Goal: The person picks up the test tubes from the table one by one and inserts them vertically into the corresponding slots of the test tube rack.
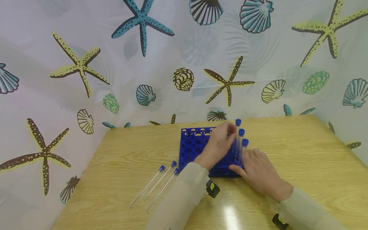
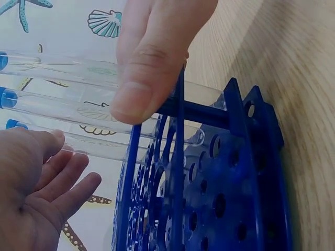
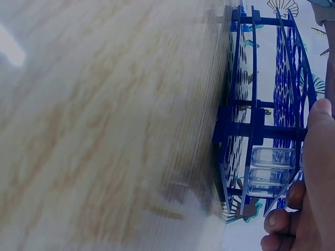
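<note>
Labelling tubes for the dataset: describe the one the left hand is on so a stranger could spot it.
On the wooden table stands a blue rack; three capped tubes stand in a row along its right side. The left hand touches the middle tube, the one between the far tube and the near tube, which is next to the right hand.

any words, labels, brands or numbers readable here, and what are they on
None can be read.
The blue tube rack shows no lettering in any view.
The capped tubes standing in the rack and the loose tubes on the table bear no visible labels.
The yellow patch on the left wrist device is too small to read.
The backdrop carries only starfish and shell pictures.
</note>
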A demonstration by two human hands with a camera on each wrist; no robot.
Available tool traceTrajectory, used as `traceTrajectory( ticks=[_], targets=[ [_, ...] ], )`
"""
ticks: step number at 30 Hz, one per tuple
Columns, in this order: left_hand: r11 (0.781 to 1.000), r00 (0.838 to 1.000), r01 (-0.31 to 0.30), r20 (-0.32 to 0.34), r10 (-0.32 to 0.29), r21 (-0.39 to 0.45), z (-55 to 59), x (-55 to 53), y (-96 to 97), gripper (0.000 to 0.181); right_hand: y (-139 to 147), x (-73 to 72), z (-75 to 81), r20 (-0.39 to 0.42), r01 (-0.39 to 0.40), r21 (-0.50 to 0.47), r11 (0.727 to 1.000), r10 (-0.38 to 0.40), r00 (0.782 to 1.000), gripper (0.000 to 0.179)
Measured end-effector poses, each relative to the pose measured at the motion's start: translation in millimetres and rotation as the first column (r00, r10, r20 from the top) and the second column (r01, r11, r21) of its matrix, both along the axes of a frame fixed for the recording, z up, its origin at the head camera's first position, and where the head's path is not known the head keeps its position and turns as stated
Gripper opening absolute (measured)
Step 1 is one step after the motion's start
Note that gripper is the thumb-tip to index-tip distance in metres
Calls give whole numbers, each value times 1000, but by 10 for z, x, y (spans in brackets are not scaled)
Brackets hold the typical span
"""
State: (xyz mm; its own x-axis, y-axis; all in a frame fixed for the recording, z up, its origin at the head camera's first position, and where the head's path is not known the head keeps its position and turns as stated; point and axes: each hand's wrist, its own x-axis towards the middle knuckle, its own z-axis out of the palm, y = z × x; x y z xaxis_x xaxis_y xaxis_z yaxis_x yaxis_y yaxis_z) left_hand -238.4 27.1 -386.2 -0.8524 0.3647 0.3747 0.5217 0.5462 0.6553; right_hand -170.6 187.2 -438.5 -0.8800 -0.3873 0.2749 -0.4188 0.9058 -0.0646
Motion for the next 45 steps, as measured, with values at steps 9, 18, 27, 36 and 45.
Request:
traceTrajectory(
  ticks=[9,18,27,36,45],
  targets=[
    [997,1000,-18,8,18,-79,89,57,-106,30,3,7,6,-3,1,-8,1000,-1,1000,64],
    [999,995,-30,91,33,-36,213,164,-441,37,-5,-21,7,11,0,-21,1000,0,1000,65],
    [999,999,-47,23,48,-24,244,262,-885,30,-14,-51,27,36,-5,-33,999,6,999,65],
    [991,991,-133,-28,132,-23,276,380,-1319,26,-27,-26,58,50,8,-30,1000,-6,999,58],
    [978,978,-207,-41,207,3,211,469,-1697,25,-32,-12,78,58,15,-21,1000,-14,998,58]
  ],
)
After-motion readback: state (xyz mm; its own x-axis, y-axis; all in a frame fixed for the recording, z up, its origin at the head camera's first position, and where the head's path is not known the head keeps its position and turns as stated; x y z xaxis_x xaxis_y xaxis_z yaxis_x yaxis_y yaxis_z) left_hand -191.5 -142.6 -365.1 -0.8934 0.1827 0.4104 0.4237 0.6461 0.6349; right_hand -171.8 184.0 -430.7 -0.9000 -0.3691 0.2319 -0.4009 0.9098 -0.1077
